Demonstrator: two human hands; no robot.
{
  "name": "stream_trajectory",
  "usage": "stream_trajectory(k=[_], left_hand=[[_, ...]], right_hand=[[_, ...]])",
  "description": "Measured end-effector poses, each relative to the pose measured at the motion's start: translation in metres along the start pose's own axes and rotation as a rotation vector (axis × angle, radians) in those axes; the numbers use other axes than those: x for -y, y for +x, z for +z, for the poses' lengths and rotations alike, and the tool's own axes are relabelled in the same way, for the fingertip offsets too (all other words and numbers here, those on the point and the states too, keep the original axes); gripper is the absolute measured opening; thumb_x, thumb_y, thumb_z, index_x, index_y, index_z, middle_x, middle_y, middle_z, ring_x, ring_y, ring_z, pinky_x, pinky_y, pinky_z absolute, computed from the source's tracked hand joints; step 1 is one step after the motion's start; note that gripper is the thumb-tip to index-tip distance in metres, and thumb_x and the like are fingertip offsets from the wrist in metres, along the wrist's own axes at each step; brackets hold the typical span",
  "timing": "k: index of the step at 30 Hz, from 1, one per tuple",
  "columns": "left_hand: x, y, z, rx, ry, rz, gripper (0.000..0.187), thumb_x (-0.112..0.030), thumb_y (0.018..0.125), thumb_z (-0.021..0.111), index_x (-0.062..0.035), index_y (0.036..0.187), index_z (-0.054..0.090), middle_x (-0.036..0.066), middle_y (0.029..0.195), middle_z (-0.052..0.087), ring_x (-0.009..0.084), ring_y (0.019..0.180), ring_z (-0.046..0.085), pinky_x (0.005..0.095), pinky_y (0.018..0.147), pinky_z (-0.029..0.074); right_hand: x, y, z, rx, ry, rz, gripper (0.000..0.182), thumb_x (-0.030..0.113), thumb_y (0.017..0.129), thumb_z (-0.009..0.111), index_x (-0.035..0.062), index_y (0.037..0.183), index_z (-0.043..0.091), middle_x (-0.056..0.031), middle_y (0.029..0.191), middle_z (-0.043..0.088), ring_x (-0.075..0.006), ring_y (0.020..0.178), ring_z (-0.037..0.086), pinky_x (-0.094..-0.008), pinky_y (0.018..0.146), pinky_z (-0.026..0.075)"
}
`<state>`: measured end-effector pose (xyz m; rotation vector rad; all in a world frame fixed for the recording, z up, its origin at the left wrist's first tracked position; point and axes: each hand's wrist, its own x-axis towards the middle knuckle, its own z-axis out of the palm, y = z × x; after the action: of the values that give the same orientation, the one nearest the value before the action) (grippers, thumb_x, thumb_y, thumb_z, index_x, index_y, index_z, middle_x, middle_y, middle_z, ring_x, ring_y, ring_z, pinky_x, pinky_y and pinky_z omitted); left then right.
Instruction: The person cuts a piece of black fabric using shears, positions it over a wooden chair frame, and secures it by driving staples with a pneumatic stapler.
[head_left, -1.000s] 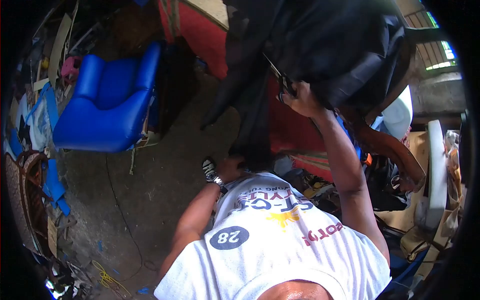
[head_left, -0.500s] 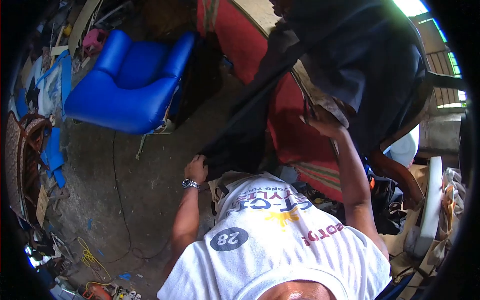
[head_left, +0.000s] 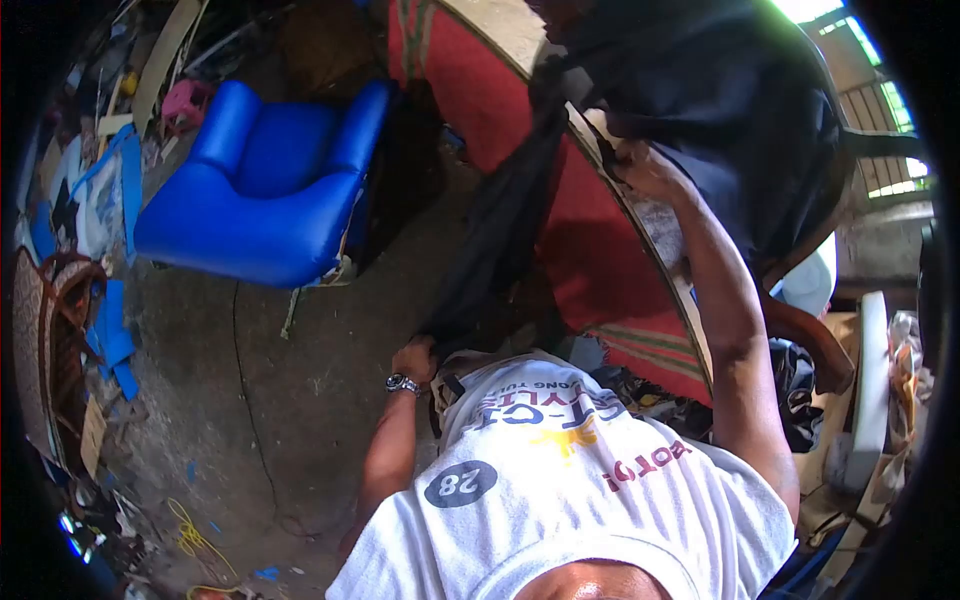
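Observation:
My left hand (head_left: 414,362), with a watch on the wrist, is closed on the lower end of a long black cloth (head_left: 490,240). The cloth stretches up to a wooden-framed chair (head_left: 835,200), whose back is draped in black fabric (head_left: 720,110). My right hand (head_left: 645,170) is closed around the handles of dark scissors (head_left: 603,145), beside the black fabric. Below it stands a surface with red cloth (head_left: 590,250) hanging down its side. The tips of the scissors are hard to make out against the fabric.
A blue padded armchair piece (head_left: 250,220) stands on the floor at the left. Beyond it are a pink stool (head_left: 186,104) and blue scraps (head_left: 112,325). A yellow cord (head_left: 190,535) lies at the lower left. A white slab (head_left: 870,390) leans at the right.
My right hand has moved up and away from me along the fabric edge with the scissors. My left hand has shifted slightly right and down, and the black strip is now narrower and more bunched.

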<state>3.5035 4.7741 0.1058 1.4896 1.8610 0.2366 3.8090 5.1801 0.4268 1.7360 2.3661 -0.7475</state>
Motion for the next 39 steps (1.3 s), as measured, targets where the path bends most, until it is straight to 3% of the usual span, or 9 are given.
stream_trajectory(k=[3, 10, 14, 16, 19, 25, 29, 34, 39], left_hand=[[0.013, -0.023, 0.019, -0.017, -0.023, -0.079, 0.04, -0.024, 0.085, 0.064, -0.0136, 0.124, 0.065, 0.016, 0.125, 0.066, 0.0404, 0.112, 0.066, 0.0537, 0.094, 0.054], [0.043, -0.073, 0.045, 0.142, -0.024, -0.31, 0.041, -0.025, 0.088, 0.063, -0.0144, 0.127, 0.063, 0.018, 0.125, 0.069, 0.0399, 0.115, 0.066, 0.0528, 0.097, 0.053], [0.029, -0.093, 0.022, 0.116, -0.039, -0.419, 0.042, -0.024, 0.089, 0.062, -0.0138, 0.129, 0.064, 0.019, 0.124, 0.069, 0.0398, 0.115, 0.066, 0.0529, 0.098, 0.054], [0.03, -0.098, 0.024, 0.095, -0.029, -0.456, 0.042, -0.024, 0.088, 0.064, -0.0132, 0.128, 0.066, 0.019, 0.125, 0.069, 0.0395, 0.117, 0.066, 0.0519, 0.098, 0.054], [0.053, -0.107, 0.058, 0.142, 0.003, -0.592, 0.04, -0.027, 0.087, 0.067, -0.0124, 0.124, 0.071, 0.018, 0.125, 0.07, 0.0384, 0.118, 0.066, 0.0491, 0.099, 0.054], [0.101, -0.248, 0.103, 0.233, -0.083, -1.068, 0.035, -0.026, 0.09, 0.065, -0.0092, 0.12, 0.072, 0.019, 0.12, 0.072, 0.0386, 0.115, 0.067, 0.0484, 0.098, 0.054], [0.08, -0.369, 0.075, -0.063, -0.212, -1.533, 0.035, -0.023, 0.09, 0.064, -0.0068, 0.12, 0.07, 0.021, 0.119, 0.072, 0.0396, 0.115, 0.067, 0.0487, 0.099, 0.053], [0.086, -0.442, -0.025, -0.928, -0.166, -2.033, 0.035, -0.018, 0.09, 0.063, -0.0037, 0.121, 0.068, 0.024, 0.117, 0.071, 0.041, 0.114, 0.067, 0.0492, 0.1, 0.051], [0.135, -0.386, -0.207, -1.905, 0.004, -1.843, 0.035, -0.014, 0.09, 0.062, -0.0007, 0.122, 0.065, 0.027, 0.115, 0.07, 0.0423, 0.113, 0.066, 0.0496, 0.101, 0.05]], right_hand=[[0.01, -0.008, 0.01, -0.021, 0.002, -0.134, 0.044, 0.044, 0.091, 0.073, -0.0001, 0.089, 0.066, -0.0053, 0.072, 0.062, -0.0216, 0.073, 0.063, -0.0396, 0.054, 0.047], [0.008, 0.007, 0.036, 0.199, 0.047, 0.149, 0.09, 0.066, 0.085, 0.067, -0.0047, 0.138, 0.05, -0.0224, 0.121, 0.064, -0.0337, 0.092, 0.072, -0.0422, 0.071, 0.066], [0.003, 0.017, 0.053, 0.04, 0.01, 0.048, 0.1, 0.068, 0.084, 0.067, -0.0113, 0.14, 0.046, -0.0265, 0.119, 0.065, -0.0368, 0.096, 0.073, -0.0439, 0.068, 0.065], [0.034, 0.005, 0.041, 0.046, -0.05, 0.113, 0.1, 0.068, 0.085, 0.067, -0.0127, 0.14, 0.045, -0.0285, 0.117, 0.067, -0.0371, 0.092, 0.074, -0.0449, 0.067, 0.064], [0.038, 0.02, 0.048, 0.067, -0.123, 0.083, 0.06, 0.052, 0.091, 0.069, -0.0013, 0.118, 0.064, -0.0165, 0.098, 0.069, -0.0303, 0.088, 0.073, -0.0409, 0.058, 0.061], [-0.039, 0.122, 0.157, -0.039, -0.196, -0.128, 0.049, 0.047, 0.096, 0.061, -0.0007, 0.1, 0.071, -0.0236, 0.081, 0.07, -0.0352, 0.08, 0.073, -0.0483, 0.071, 0.057], [-0.095, 0.122, 0.228, 0.302, 0.007, 0.184, 0.049, 0.046, 0.096, 0.058, 0.0021, 0.113, 0.071, -0.0256, 0.095, 0.073, -0.0394, 0.09, 0.073, -0.0527, 0.082, 0.055], [-0.148, 0.123, 0.272, 0.246, 0.294, 0.154, 0.049, 0.046, 0.095, 0.059, 0.003, 0.115, 0.07, -0.0256, 0.1, 0.072, -0.039, 0.094, 0.072, -0.0521, 0.085, 0.055], [-0.141, 0.151, 0.273, 0.21, 0.367, 0.088, 0.049, 0.046, 0.095, 0.059, 0.004, 0.118, 0.07, -0.0257, 0.104, 0.072, -0.0387, 0.099, 0.071, -0.0514, 0.087, 0.054]])
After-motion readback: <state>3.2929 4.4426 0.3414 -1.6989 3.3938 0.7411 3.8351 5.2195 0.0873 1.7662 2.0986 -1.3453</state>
